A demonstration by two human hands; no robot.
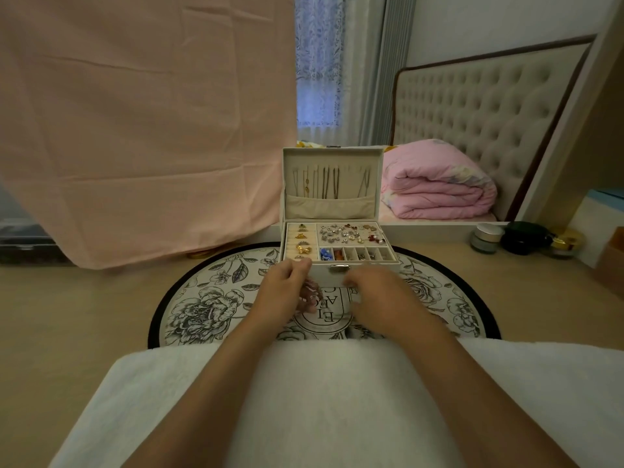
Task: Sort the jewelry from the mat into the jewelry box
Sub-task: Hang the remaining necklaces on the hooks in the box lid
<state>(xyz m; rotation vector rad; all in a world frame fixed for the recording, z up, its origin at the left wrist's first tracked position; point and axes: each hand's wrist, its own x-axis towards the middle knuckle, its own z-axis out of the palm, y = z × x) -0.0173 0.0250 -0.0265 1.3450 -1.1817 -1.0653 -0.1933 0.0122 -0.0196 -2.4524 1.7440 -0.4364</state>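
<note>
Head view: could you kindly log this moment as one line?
jewelry box open; left hand holds jewelry piece over mat; right hand near box front, grip unclear

Room stock as I see it through the head camera:
- One pale wall, upper right.
- One window behind a lace curtain, giving dim daylight.
- One grey pleated curtain, just beside the window.
- One tufted beige headboard with dark trim.
- One folded pink quilt, in front of the headboard.
- One large pink cloth, hanging at left.
- One light wood surface.
- Three cosmetic jars, grouped at right.
- One white towel, nearest me.
</note>
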